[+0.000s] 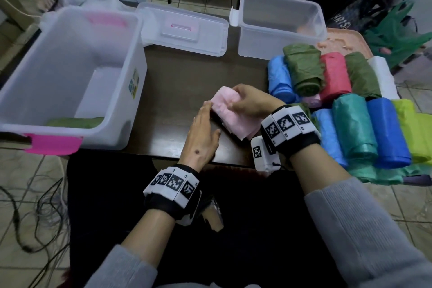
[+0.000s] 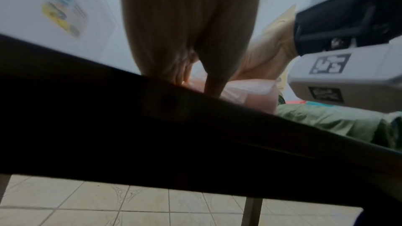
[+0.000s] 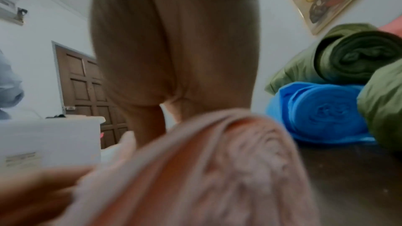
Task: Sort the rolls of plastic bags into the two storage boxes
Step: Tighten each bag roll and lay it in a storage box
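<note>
A person in grey sleeves works at a dark wooden worktop (image 1: 177,82), tidying a soft, pale pink roll of thin plastic bags (image 1: 230,112) that lies at its middle, just ahead of the near edge. The left hand (image 1: 202,138) lies flat with fingers straight, its tips pressed against the roll's left side and curled round nothing; the right hand (image 1: 250,100) closes its grip over the roll's far end, thumb and fingers pinching the loose film. Judging by the slack outer layer, the step in hand is snugging the roll before it goes into a box: it would go best if the flat hand steadies the bundle while the gripping hand tucks the free edge under, then lifts with a full wrap so the slippery film cannot unwind. To the right, just beside the working hand, a heap of rolls waits in blue, teal, olive green, red, white and lime (image 1: 346,105), touching one another and partly stacked. To the left stands a large translucent storage box with pink latches (image 1: 77,128), holding one light green roll (image 1: 74,122) at its near wall. Farther back lie a clear lid with a pink handle (image 1: 184,30) and a smaller clear storage box (image 1: 280,40), which looks empty, so most of the sorting seems ahead.
</note>
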### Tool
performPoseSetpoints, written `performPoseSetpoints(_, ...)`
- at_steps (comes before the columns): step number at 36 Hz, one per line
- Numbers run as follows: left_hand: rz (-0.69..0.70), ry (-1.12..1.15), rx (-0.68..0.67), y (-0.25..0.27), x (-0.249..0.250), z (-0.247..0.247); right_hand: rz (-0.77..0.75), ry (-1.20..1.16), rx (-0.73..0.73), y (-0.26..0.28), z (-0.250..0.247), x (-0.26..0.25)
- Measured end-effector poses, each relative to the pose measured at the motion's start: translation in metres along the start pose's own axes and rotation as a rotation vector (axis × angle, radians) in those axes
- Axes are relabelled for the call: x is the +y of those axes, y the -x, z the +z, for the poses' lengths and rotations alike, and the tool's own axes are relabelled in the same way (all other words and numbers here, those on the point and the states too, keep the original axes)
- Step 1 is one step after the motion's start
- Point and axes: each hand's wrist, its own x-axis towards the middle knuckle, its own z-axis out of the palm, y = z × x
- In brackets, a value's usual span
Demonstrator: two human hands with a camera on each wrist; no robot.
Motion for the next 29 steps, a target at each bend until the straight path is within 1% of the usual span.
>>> performPoseSetpoints(2,-0.025,0.029,0.071,-0.002,0.000,-0.006,-0.064,0.048,-0.096,-0.001,-0.003,-0.002)
performPoseSetpoints(4,-0.061,0.009,0.114,-0.005,-0.001,-0.014,-0.111,0.088,-0.141,-0.003,-0.003,-0.003)
performPoseSetpoints(5,-0.071,-0.011,0.114,-0.007,-0.001,-0.019,-0.133,0.096,-0.152,-0.003,-0.003,-0.003)
performPoseSetpoints(7,-0.036,-0.084,0.057,-0.012,-0.003,-0.028,-0.173,0.092,-0.171,-0.005,-0.002,-0.002)
performPoseSetpoints(9,0.057,-0.166,-0.031,-0.019,-0.004,-0.034,-0.207,0.063,-0.182,-0.006,-0.001,-0.001)
performPoseSetpoints(11,0.141,-0.172,-0.085,-0.026,-0.005,-0.038,-0.226,-0.001,-0.161,-0.009,0.000,0.003)
performPoseSetpoints(12,0.162,-0.152,-0.091,-0.028,-0.005,-0.040,-0.221,-0.042,-0.140,-0.009,0.000,0.006)
performPoseSetpoints(15,0.152,-0.148,-0.070,-0.031,-0.002,-0.047,-0.183,-0.218,-0.037,-0.010,-0.004,0.015)
performPoseSetpoints(20,0.091,-0.146,-0.113,-0.031,0.005,-0.054,-0.161,-0.469,0.368,-0.009,-0.014,0.028)
performPoseSetpoints(21,0.089,-0.144,-0.105,-0.032,0.007,-0.055,-0.158,-0.495,0.435,-0.009,-0.015,0.030)
performPoseSetpoints(23,0.072,-0.132,-0.043,-0.037,0.013,-0.057,-0.139,-0.531,0.537,-0.009,-0.017,0.035)
performPoseSetpoints(25,0.001,-0.136,0.043,-0.045,0.021,-0.058,-0.120,-0.548,0.595,-0.008,-0.017,0.038)
performPoseSetpoints(27,-0.106,-0.135,0.112,-0.059,0.027,-0.058,-0.114,-0.507,0.636,-0.006,-0.012,0.039)
performPoseSetpoints(29,-0.217,-0.065,0.124,-0.075,0.029,-0.059,-0.126,-0.454,0.681,-0.002,-0.005,0.038)
